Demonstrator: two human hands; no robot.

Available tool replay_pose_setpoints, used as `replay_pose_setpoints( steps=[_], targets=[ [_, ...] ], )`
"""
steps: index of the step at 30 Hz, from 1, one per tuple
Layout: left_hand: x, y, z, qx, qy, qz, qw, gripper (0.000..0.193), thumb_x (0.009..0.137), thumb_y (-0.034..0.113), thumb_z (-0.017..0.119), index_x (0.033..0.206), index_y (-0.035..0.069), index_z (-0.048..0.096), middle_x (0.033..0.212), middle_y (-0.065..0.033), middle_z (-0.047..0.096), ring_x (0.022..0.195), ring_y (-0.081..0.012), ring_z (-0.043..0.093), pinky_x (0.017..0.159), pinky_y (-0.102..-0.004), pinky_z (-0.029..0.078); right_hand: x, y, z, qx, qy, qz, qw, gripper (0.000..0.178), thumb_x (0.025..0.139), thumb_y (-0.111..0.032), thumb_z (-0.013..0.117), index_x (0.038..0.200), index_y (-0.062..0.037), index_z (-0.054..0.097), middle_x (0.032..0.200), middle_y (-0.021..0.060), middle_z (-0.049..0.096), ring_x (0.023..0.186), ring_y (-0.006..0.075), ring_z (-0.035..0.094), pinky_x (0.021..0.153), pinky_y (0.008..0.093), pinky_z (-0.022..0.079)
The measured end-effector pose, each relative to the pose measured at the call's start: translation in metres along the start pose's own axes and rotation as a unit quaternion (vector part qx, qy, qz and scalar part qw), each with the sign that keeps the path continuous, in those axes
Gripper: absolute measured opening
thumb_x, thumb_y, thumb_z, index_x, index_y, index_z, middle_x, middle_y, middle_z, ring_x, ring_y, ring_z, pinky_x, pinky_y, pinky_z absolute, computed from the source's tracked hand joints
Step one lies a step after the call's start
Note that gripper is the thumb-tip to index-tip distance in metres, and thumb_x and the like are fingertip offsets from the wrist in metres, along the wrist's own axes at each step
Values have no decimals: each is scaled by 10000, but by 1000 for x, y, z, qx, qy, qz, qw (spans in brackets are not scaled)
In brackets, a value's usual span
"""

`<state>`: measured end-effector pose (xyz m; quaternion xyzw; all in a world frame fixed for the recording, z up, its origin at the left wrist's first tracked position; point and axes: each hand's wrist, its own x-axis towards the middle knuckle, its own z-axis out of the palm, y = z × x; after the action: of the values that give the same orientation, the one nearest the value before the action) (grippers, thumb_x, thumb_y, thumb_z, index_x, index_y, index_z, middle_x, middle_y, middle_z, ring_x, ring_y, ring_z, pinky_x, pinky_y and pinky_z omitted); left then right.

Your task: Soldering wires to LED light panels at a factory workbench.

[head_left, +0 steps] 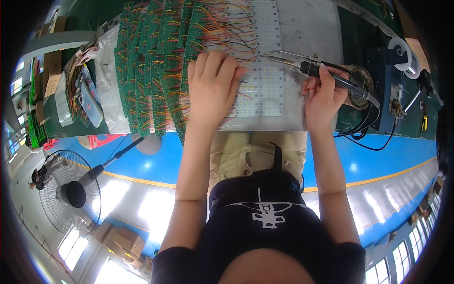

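My right hand grips a soldering iron with a thin metal tube running alongside its tip. The tip points left, over a white panel dotted with rows of small pads. On the panel's left edge my left hand is closed, fingers curled downward among thin wires. What its fingertips hold is hidden beneath the hand. Red, yellow and black wires fan out onto the panel from long green circuit boards, which lie in overlapping rows to the left of that hand.
A solder spool on a stand is at the right, beyond a round dish behind the iron. Black cables hang at the table's front edge. At far left lie a phone and loose wires. A fan stands on the floor.
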<state>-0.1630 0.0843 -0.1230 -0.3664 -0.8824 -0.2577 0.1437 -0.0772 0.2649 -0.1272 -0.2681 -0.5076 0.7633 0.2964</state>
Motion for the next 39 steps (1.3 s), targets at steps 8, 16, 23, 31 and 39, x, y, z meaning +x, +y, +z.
replay_pose_setpoints(
  steps=[8, 16, 23, 31, 39],
  targets=[
    [0, -8, 0, -55, 28, 14, 998, 126, 743, 89, 671, 806, 78, 562, 751, -43, 553, 700, -235, 497, 644, -351, 338, 1, 1, 1, -10, -2, -11, 1000, 105, 864, -55, 557, 865, -7, 463, 545, 42, 480, 425, 95, 435, 414, 228, 374],
    [2, -6, 7, -40, 21, 31, 998, 144, 723, 62, 668, 814, 68, 556, 762, -61, 564, 716, -260, 527, 625, -371, 382, 4, -8, 0, -32, -11, 31, 999, 114, 868, -77, 554, 855, -8, 464, 552, 44, 481, 438, 96, 442, 420, 235, 382],
    [2, -5, 8, -54, 31, 20, 998, 160, 709, 62, 678, 811, 70, 555, 765, -59, 566, 712, -259, 531, 624, -373, 388, -5, -5, -5, -67, -8, 18, 998, 96, 866, -74, 541, 862, -20, 462, 521, 56, 454, 421, 121, 408, 447, 281, 392],
    [2, -5, 11, -34, 24, 10, 999, 157, 715, 68, 681, 808, 72, 555, 749, -60, 553, 700, -257, 523, 623, -371, 380, -6, -1, -7, -78, -5, 9, 997, 103, 872, -63, 538, 909, -22, 451, 553, 69, 474, 429, 132, 430, 449, 283, 408],
    [3, -4, 12, -36, 27, 21, 999, 155, 718, 82, 687, 806, 77, 560, 747, -57, 552, 703, -256, 520, 616, -368, 378, -6, -1, -7, -86, -8, 12, 996, 108, 873, -68, 539, 910, -23, 448, 555, 67, 470, 429, 135, 433, 450, 277, 406]
  ],
)
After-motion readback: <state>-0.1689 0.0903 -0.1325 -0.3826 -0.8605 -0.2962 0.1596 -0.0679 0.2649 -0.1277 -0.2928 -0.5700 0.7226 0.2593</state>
